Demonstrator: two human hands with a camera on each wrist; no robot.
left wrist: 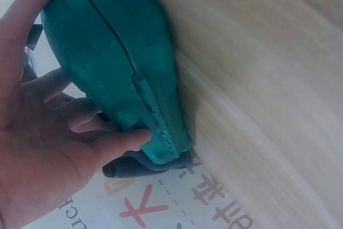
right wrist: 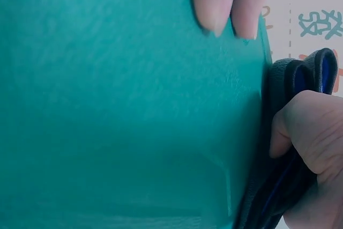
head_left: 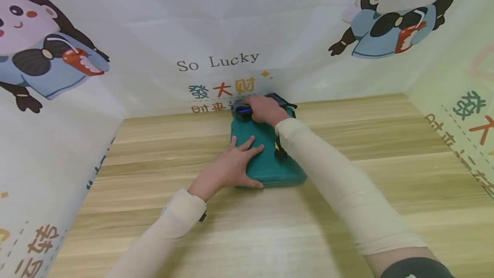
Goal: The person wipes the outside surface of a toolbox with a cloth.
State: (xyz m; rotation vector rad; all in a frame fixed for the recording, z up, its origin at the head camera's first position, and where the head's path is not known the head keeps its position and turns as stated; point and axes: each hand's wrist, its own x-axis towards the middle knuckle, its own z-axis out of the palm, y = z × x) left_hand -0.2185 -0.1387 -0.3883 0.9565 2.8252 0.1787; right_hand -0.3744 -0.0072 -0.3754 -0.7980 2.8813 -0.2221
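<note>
A teal hard case (head_left: 270,171) lies on the wooden table near the back wall. Its seam and a latch-like part (left wrist: 144,92) show along the side in the left wrist view. My left hand (head_left: 233,164) rests on the case's near left part, fingers spread and thumb at the front edge. At the far end, my right hand (head_left: 265,110) grips a folded dark fabric piece (right wrist: 278,73) with blue inside its folds. This fabric lies against the far end of the case, partly covered by the hand.
The wooden table top (head_left: 162,149) runs up to a printed white cloth wall (head_left: 173,25) right behind the case. More printed cloth rises along the left and right sides. A small black item (head_left: 280,151) shows beside the right cuff, over the case.
</note>
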